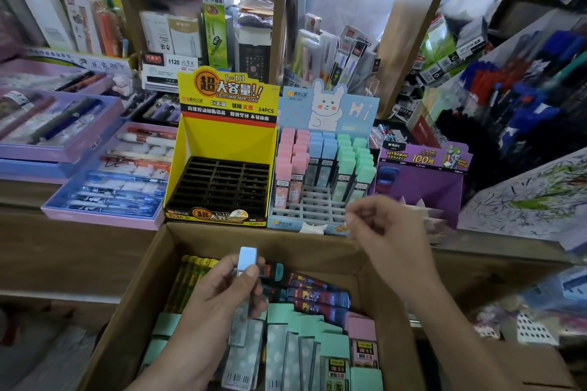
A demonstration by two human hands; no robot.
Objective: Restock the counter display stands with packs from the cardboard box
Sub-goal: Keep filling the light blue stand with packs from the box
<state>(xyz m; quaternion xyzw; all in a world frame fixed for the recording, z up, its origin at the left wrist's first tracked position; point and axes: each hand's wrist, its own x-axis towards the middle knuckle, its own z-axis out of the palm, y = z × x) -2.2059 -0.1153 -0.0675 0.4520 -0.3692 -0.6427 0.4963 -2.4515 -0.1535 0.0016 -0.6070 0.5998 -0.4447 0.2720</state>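
Head view over a stationery shop counter [79, 251]; an open cardboard box [149, 267] sits in the foreground, just in front of 3 display stands. The left hand [219, 292] is over the box, its fingers [251, 271] closed around a blue-capped lead pack [247, 267], thumb on the near face, the cap pointing up and away; the pack is lifted clear of the box contents. The right hand [386, 232] is raised over the box's far right corner, just in front of the blue stand; its fingers [355, 211] are loosely curled with thumb and forefinger nearly pinched; whether they hold anything cannot be told. The box contains green-capped packs [305, 340] in flat rows, a pink-capped pack [362, 338] at the right, dark blue-and-red packs [317, 294] toward the far side and yellow-green packs [187, 279] along the left wall. Yellow display stand [228, 130], at left: its black slotted tray [219, 184] holds no packs. Blue rabbit display stand [327, 108], at centre: pink, blue and green packs [320, 162] stand upright in the rear rows; the front slots of its grey grid [314, 206] are vacant. Purple display stand [422, 181], at right, is partly hidden behind the right hand. Purple pen trays [104, 187] lie on the counter to the left.
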